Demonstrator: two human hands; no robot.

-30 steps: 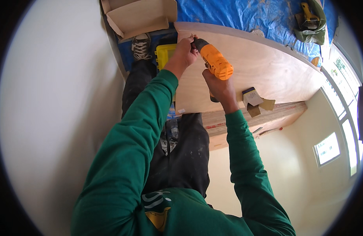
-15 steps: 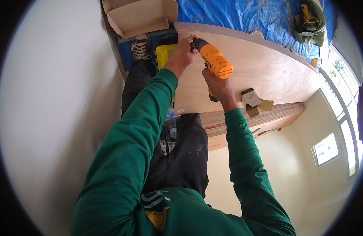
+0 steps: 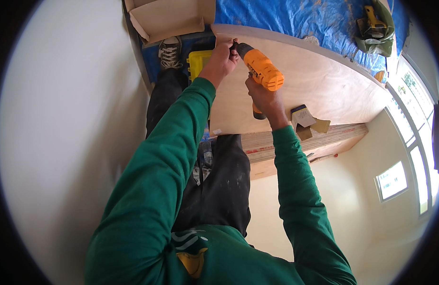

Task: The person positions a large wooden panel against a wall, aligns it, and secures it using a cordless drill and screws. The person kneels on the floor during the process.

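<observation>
My right hand is wrapped round the grip of an orange and black cordless drill. Its black chuck points up and left, to the far left corner of a pale plywood sheet. At the drill's tip my left hand has its fingers pinched together close to the chuck. What they hold is too small and too hidden to name. Both hands are above the plywood near its left edge.
An open box lies on the plywood's near edge, over stacked boards. A yellow case stands by my shoe. Beyond are a cardboard box, a blue tarp and a green bag with a yellow-handled tool. A white wall rises at left.
The drill and my right hand have shifted slightly. My left hand stays at the drill's tip, and the whole view has moved a little.
</observation>
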